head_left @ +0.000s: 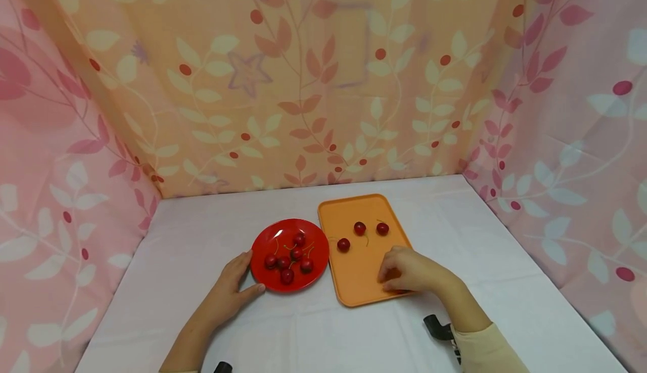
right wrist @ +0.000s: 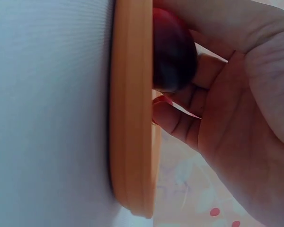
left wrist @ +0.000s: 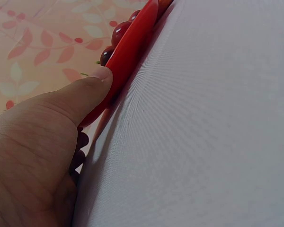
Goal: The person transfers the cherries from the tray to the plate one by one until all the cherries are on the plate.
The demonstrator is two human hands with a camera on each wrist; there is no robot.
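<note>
My left hand (head_left: 231,287) holds the rim of a round red plate (head_left: 260,237), fingers at its left edge. The left wrist view shows my thumb (left wrist: 92,82) on the rim. Several dark red cherries (head_left: 286,276), some with stems, lie on the plate. My right hand (head_left: 411,270) is over the near right part of an orange tray (head_left: 354,289), fingers bent downward. In the right wrist view, a dark cherry (right wrist: 174,52) is between thumb and fingers at the tray's edge; whether they pinch it is unclear. Three other cherries (head_left: 359,228) lie farther back on the tray.
Plate and tray stand side by side on a white cloth (head_left: 212,232). Leaf-patterned fabric (head_left: 303,81) hangs behind the table and on both sides. A black device (head_left: 437,328) is at my right wrist, by the sleeve.
</note>
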